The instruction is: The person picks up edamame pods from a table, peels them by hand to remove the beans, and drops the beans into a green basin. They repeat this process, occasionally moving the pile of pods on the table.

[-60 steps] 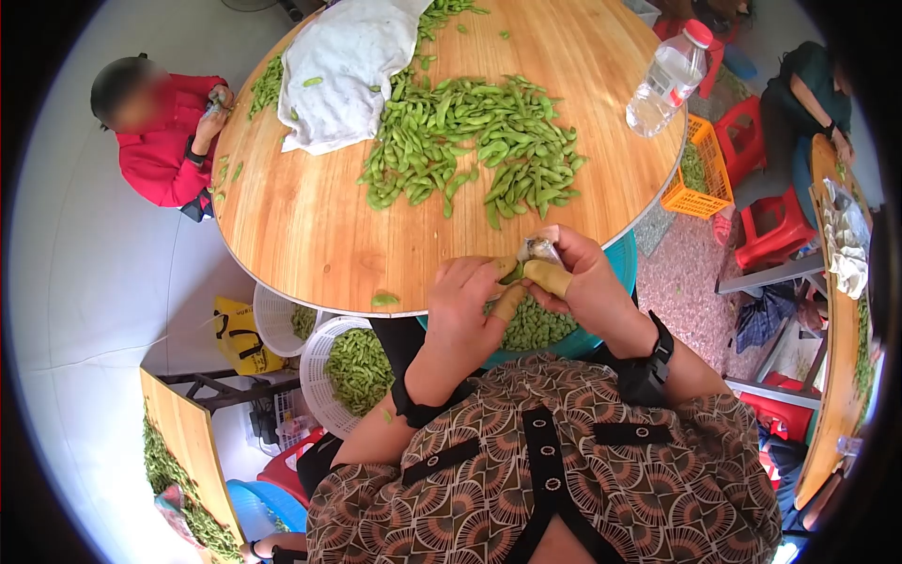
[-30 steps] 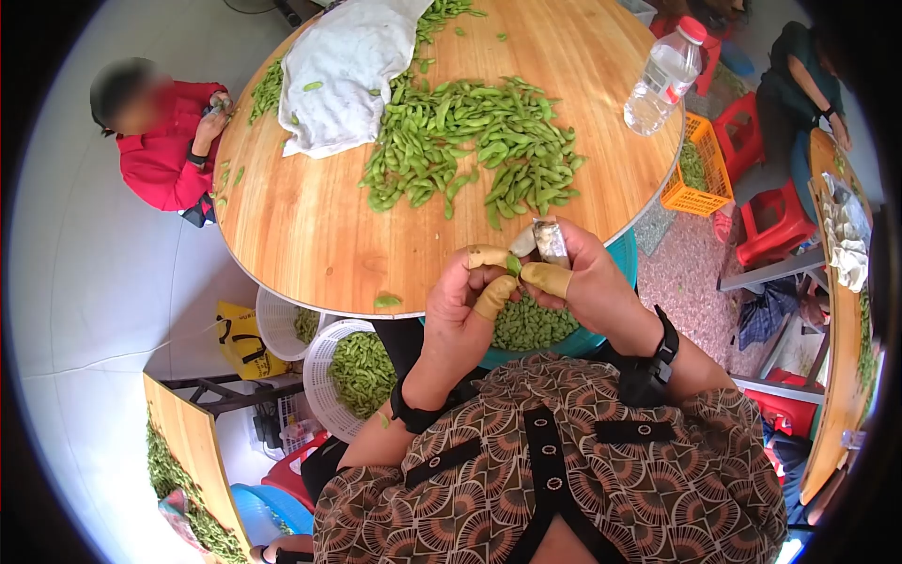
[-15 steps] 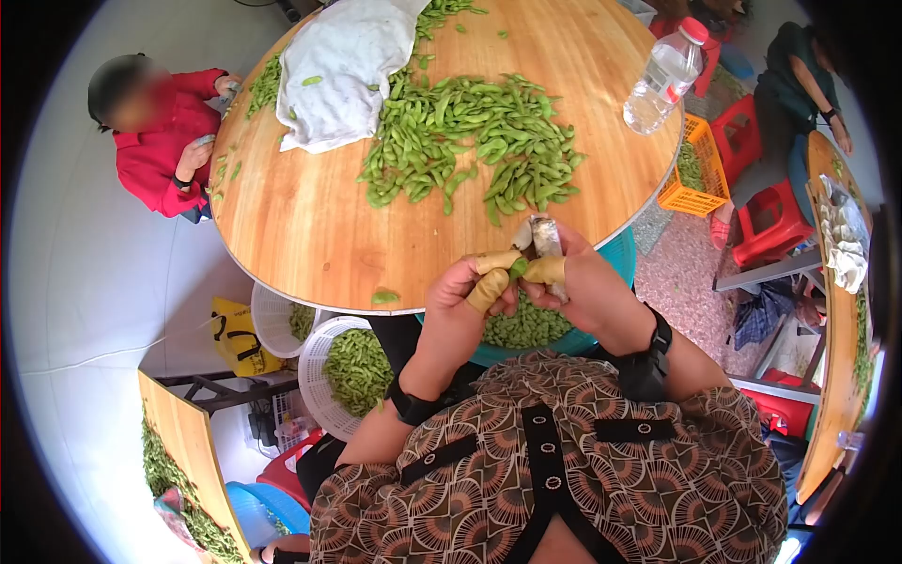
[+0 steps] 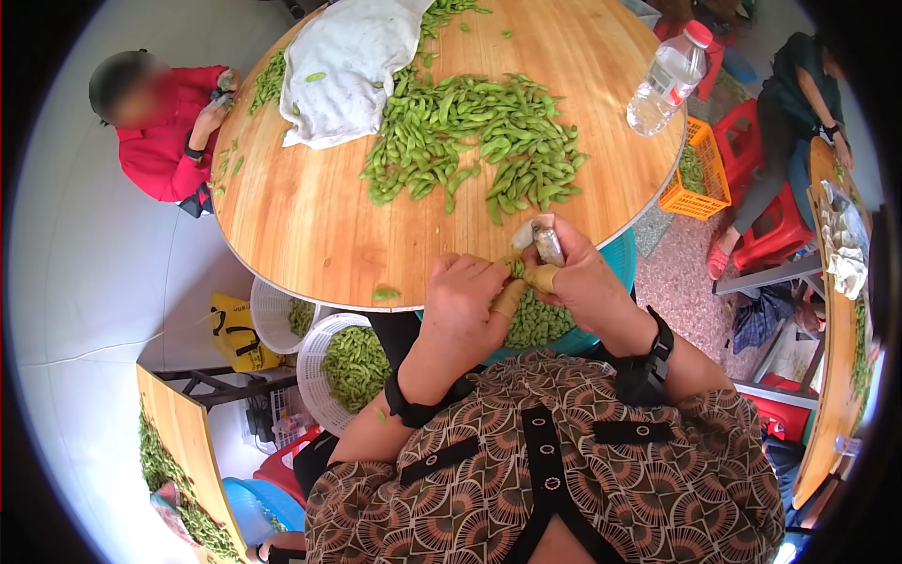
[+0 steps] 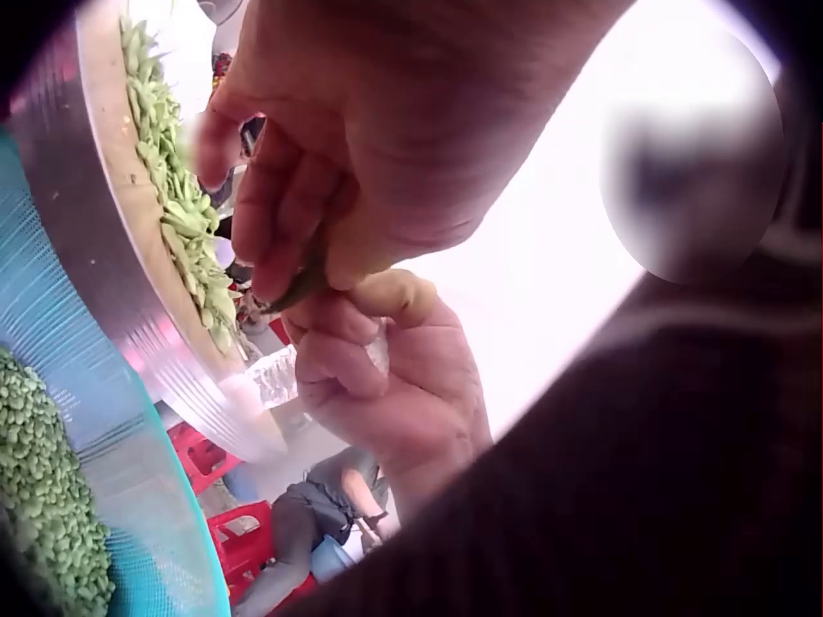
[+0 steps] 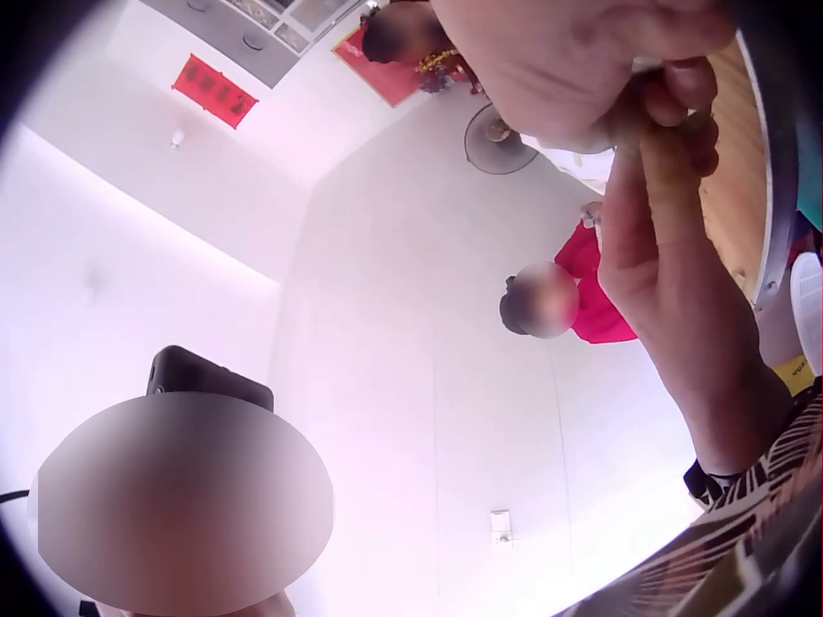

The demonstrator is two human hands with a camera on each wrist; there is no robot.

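A green pod (image 5: pixel 304 280) is pinched between the fingers and thumb of the left hand (image 4: pixel 462 305), seen darkly in the left wrist view. The right hand (image 4: pixel 590 282) meets it from the other side, yellow covers on its thumb and on left-hand digits, its thumb and fingers closed on the same pod. Silvery wrapping (image 4: pixel 548 246) covers a right finger. Beneath both hands, a teal basin (image 4: pixel 615 263) holds shelled green beans (image 4: pixel 537 322). Beyond them, a pile of pods (image 4: pixel 470 122) lies on the round wooden table (image 4: pixel 301 240).
A white cloth (image 4: pixel 348 70) lies on the table's far left; a water bottle (image 4: pixel 669 80) stands at its right. White baskets (image 4: pixel 315 376) are below left, an orange crate (image 4: pixel 700 183) right. A person in red (image 4: pixel 164 141) sits left; another person (image 4: pixel 799 89) sits right.
The left hand has turned, its back now facing up, and its fingers have closed in against the right hand. The person at the right has stretched a leg out.
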